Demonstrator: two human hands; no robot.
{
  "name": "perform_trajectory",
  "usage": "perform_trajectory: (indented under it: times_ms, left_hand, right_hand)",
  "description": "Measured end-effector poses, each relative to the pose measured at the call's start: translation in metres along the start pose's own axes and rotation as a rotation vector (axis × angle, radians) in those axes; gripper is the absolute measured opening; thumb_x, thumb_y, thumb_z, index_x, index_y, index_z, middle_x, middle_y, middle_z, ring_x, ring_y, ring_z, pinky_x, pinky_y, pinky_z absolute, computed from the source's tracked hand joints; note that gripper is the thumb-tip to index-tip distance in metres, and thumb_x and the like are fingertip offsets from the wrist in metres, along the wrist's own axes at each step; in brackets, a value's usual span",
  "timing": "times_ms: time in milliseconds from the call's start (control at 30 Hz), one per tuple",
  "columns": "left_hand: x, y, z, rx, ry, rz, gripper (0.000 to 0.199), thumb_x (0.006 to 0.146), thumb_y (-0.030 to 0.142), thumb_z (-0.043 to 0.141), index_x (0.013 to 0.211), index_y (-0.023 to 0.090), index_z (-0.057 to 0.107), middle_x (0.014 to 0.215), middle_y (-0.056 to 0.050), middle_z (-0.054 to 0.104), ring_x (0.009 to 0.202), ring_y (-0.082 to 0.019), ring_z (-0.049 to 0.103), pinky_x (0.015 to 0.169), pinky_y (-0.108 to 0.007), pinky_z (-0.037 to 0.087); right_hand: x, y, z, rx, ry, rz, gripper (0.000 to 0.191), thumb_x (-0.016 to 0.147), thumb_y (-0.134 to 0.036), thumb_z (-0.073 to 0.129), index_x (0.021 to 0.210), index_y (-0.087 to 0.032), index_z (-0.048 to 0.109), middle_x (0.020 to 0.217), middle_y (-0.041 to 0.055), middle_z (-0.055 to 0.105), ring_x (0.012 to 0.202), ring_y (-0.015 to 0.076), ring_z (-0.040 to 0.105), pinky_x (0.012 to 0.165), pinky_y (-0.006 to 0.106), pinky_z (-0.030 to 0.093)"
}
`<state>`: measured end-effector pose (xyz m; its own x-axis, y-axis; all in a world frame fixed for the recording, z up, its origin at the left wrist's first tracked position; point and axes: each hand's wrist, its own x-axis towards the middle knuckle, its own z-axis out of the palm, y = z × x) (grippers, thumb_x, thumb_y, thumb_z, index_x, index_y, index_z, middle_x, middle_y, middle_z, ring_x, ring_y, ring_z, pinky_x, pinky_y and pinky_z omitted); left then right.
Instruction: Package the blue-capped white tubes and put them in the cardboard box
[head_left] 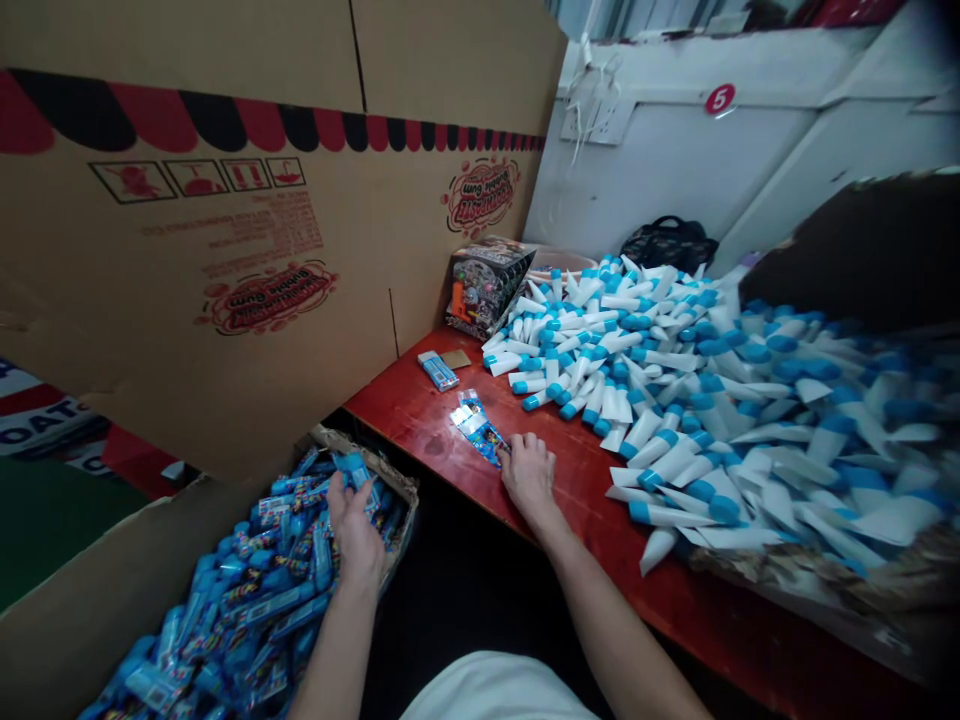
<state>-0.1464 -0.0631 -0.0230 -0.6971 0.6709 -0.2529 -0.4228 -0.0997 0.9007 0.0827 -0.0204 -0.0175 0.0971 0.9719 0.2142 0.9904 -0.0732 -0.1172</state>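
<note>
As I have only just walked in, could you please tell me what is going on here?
The person's left hand is at the blue wrapped tubes in a carton; whether it grips one is unclear. The right hand is at the near end of a shiny blue wrapper on the red table. White tubes with blue caps lie heaped to the right.

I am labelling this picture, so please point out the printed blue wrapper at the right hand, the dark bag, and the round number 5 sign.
Printed blue wrapper [478,427]: head view, middle of its visible face.
Dark bag [670,248]: head view, front below the handles.
Round number 5 sign [720,98]: head view, on its numeral.
</note>
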Motion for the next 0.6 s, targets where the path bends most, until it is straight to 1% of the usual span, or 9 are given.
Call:
perform_trajectory:
  times_ms: [33,67,100,167,233,333,433,533,600]
  left_hand:
    - [0.0,0.0,-0.001,0.033,0.011,0.028,0.038,0.069,0.015,0.07,0.102,0.031,0.059,0.125,0.005,0.056,0.129,-0.017,0.04,0.102,-0.027,0.034]
    - [-0.001,0.001,-0.002,0.061,-0.006,0.061,0.042,0.069,0.017,0.07,0.106,0.032,0.058,0.13,0.005,0.052,0.132,-0.018,0.036,0.105,-0.029,0.03]
    - [-0.004,0.001,-0.001,0.086,-0.048,0.097,0.043,0.07,0.018,0.07,0.109,0.033,0.058,0.133,0.005,0.05,0.133,-0.018,0.035,0.107,-0.03,0.028]
    - [-0.013,-0.001,0.003,0.12,-0.157,0.149,0.042,0.073,0.02,0.068,0.112,0.032,0.059,0.131,0.003,0.052,0.13,-0.019,0.038,0.108,-0.031,0.026]
    - [-0.026,-0.005,0.012,0.126,-0.271,0.138,0.037,0.074,0.02,0.067,0.109,0.028,0.063,0.122,0.0,0.058,0.122,-0.02,0.046,0.105,-0.03,0.03]
    - [-0.049,-0.013,0.03,0.09,-0.463,0.007,0.028,0.073,0.02,0.068,0.1,0.022,0.067,0.106,-0.005,0.064,0.105,-0.02,0.056,0.092,-0.027,0.04]
    - [-0.071,-0.021,0.053,0.049,-0.641,-0.175,0.029,0.071,0.021,0.071,0.099,0.019,0.066,0.103,-0.008,0.066,0.093,-0.02,0.061,0.074,-0.025,0.047]
    - [-0.091,-0.028,0.076,0.048,-0.785,-0.386,0.035,0.069,0.027,0.072,0.102,0.017,0.063,0.092,-0.008,0.067,0.077,-0.018,0.063,0.059,-0.024,0.046]
    - [-0.103,-0.032,0.09,0.054,-0.848,-0.468,0.032,0.069,0.03,0.072,0.095,0.015,0.063,0.082,-0.006,0.066,0.069,-0.017,0.062,0.054,-0.023,0.044]
  right_hand:
    - [0.0,0.001,0.001,0.01,-0.001,0.001,0.02,0.092,-0.034,0.049,0.097,-0.018,0.059,0.098,0.0112,0.057,0.092,0.0255,0.05,0.073,0.034,0.033]
    - [0.001,0.003,0.002,0.025,-0.002,0.003,0.018,0.092,-0.032,0.049,0.096,-0.018,0.06,0.097,0.0107,0.057,0.091,0.0249,0.05,0.073,0.034,0.033]
    - [0.002,0.004,0.002,0.046,-0.001,0.005,0.017,0.092,-0.03,0.049,0.096,-0.019,0.061,0.097,0.0101,0.058,0.091,0.0242,0.05,0.073,0.033,0.033]
    - [0.003,0.008,0.003,0.104,0.004,0.014,0.018,0.092,-0.028,0.048,0.094,-0.02,0.063,0.096,0.0088,0.059,0.09,0.0229,0.051,0.073,0.032,0.033]
    - [0.004,0.013,0.004,0.199,0.019,0.038,0.019,0.092,-0.028,0.048,0.092,-0.021,0.066,0.094,0.0078,0.06,0.09,0.022,0.053,0.074,0.031,0.034]
    - [0.0,0.021,0.006,0.458,0.087,0.056,0.022,0.091,-0.026,0.047,0.089,-0.02,0.068,0.092,0.0069,0.062,0.09,0.0204,0.055,0.076,0.03,0.037]
    - [-0.012,0.027,0.003,0.81,0.159,0.05,0.024,0.089,-0.03,0.047,0.086,-0.018,0.067,0.087,0.0058,0.064,0.082,0.0183,0.058,0.076,0.029,0.042]
    - [-0.03,0.032,-0.008,1.107,0.124,0.074,0.025,0.086,-0.036,0.048,0.082,-0.018,0.065,0.078,0.0027,0.064,0.074,0.0177,0.058,0.071,0.028,0.044]
    - [-0.041,0.036,-0.017,1.236,0.076,0.099,0.024,0.084,-0.039,0.052,0.081,-0.019,0.064,0.075,0.0014,0.064,0.073,0.0177,0.059,0.071,0.028,0.045]
